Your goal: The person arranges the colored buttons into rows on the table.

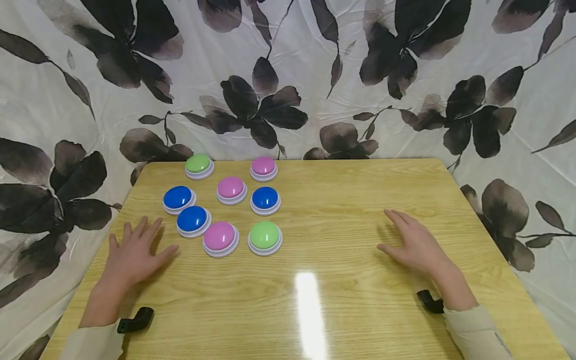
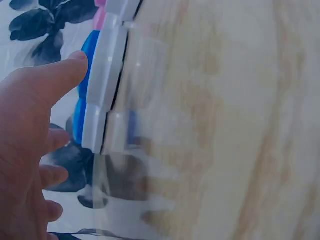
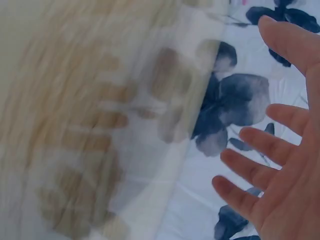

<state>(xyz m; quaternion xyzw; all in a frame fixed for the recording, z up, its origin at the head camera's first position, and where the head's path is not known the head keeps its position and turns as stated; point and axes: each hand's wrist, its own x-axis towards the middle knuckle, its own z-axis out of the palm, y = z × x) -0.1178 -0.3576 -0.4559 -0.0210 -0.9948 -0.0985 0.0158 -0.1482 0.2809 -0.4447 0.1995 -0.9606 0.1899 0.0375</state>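
Note:
My left hand (image 1: 135,254) is spread over the table's left side, holding nothing, its thumb pointing toward the button group. Closest to it are two blue dome buttons, one in front (image 1: 192,220) and one behind (image 1: 177,198); the left wrist view shows blue buttons (image 2: 85,75) beyond the thumb. A pink button (image 1: 219,236) and a green button (image 1: 264,236) sit in the front row. Behind them are another blue button (image 1: 265,199), a pink one (image 1: 230,188), a far pink one (image 1: 263,167) and a far green one (image 1: 198,164). My right hand (image 1: 416,242), fingers extended, holds nothing over the right side.
The wooden table (image 1: 342,200) has its far edge against a floral cloth (image 1: 315,75) that hangs behind and at the sides. Black wrist mounts (image 1: 136,320) show at both cuffs. A bright light reflection (image 1: 310,315) lies on the front middle of the tabletop.

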